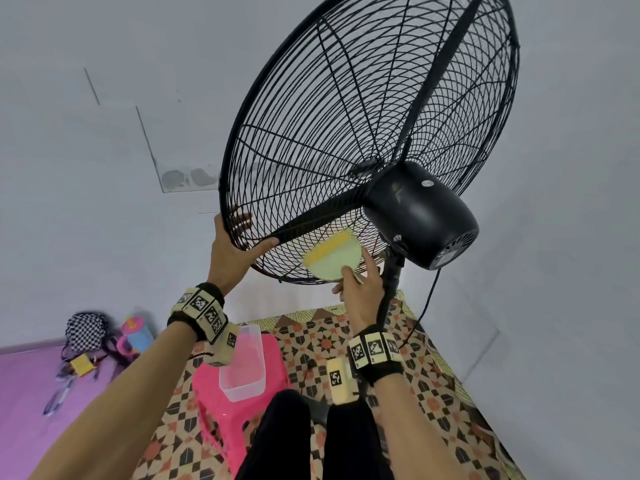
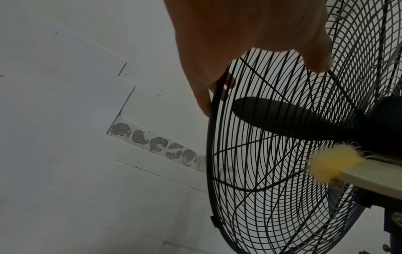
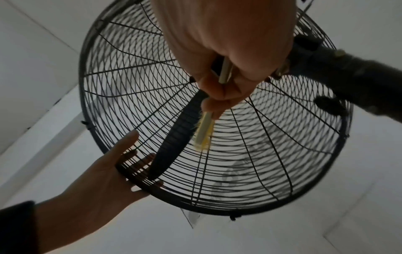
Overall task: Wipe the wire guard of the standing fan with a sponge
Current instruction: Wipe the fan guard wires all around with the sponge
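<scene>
The floor (image 1: 433, 393) has a tile pattern in brown, black and orange, and the walls (image 1: 104, 168) around are plain pale grey, with one rough grey patch (image 1: 188, 178) low on the left wall. A pink stool (image 1: 221, 400) stands on the floor and carries a clear tub (image 1: 242, 362). At the left lies a purple mat (image 1: 31, 393) with a checkered bag (image 1: 86, 329) and some small things.

The fan (image 1: 420, 216) stands in front of the person, its head tilted up, and its black guard (image 1: 363, 109) fills the upper part of the head view.

The left hand (image 1: 230, 247) grips the lower left rim of the guard: the thumb lies on the near side, and the fingers (image 3: 130, 154) reach over the rim to the other side.

The right hand (image 1: 360, 289) pinches the sponge (image 1: 332, 258) at its lower edge between thumb and fingers. The sponge is flat, pale green with a yellow strip, and it is pressed on the back wires of the guard, just beside the motor housing and near the pole (image 1: 389, 292).
</scene>
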`<control>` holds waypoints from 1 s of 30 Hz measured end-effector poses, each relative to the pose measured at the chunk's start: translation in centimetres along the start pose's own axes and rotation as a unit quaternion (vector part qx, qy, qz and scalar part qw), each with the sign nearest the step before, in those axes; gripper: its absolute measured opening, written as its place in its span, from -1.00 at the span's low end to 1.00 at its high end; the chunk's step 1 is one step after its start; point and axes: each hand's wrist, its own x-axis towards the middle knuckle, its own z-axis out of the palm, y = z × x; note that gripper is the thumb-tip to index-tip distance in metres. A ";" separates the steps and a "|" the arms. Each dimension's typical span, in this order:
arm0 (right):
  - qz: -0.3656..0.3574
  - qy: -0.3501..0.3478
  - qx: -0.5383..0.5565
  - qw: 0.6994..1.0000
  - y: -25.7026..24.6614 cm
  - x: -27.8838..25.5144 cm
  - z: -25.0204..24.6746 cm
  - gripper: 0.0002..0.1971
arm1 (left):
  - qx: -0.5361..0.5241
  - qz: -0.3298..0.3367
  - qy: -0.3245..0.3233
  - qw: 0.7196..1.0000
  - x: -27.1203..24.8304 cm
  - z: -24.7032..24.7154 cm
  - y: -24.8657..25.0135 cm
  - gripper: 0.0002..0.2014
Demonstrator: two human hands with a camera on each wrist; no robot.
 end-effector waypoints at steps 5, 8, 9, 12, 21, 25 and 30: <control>-0.044 0.018 0.072 0.996 -2.8 0.8 -0.3 -0.41 | -0.001 0.008 -0.001 1.000 0.1 0.1 0.0 -0.02; -0.023 0.007 0.059 0.998 -2.0 1.6 0.1 -0.40 | -0.002 0.005 0.000 1.000 0.1 0.0 -0.1 0.00; -0.013 0.005 0.046 0.999 -1.5 1.7 -0.1 -0.41 | -0.001 0.005 0.002 1.000 0.1 0.0 -0.1 0.01; 0.007 0.000 0.014 1.000 -0.9 1.6 -1.2 -0.44 | -0.001 0.000 -0.002 1.000 0.1 0.1 0.0 0.03; 0.005 -0.017 0.083 0.996 -1.4 2.4 -1.0 -0.38 | -0.003 0.002 0.000 1.000 0.0 0.0 -0.1 0.03; 0.009 0.005 0.070 0.998 -0.4 2.2 -2.0 -0.40 | -0.006 0.004 0.000 1.000 -0.1 0.2 0.0 0.09; -0.014 -0.020 0.136 0.990 -1.8 2.6 -1.4 -0.37 | -0.009 -0.001 0.002 1.000 -0.1 0.2 -0.2 0.07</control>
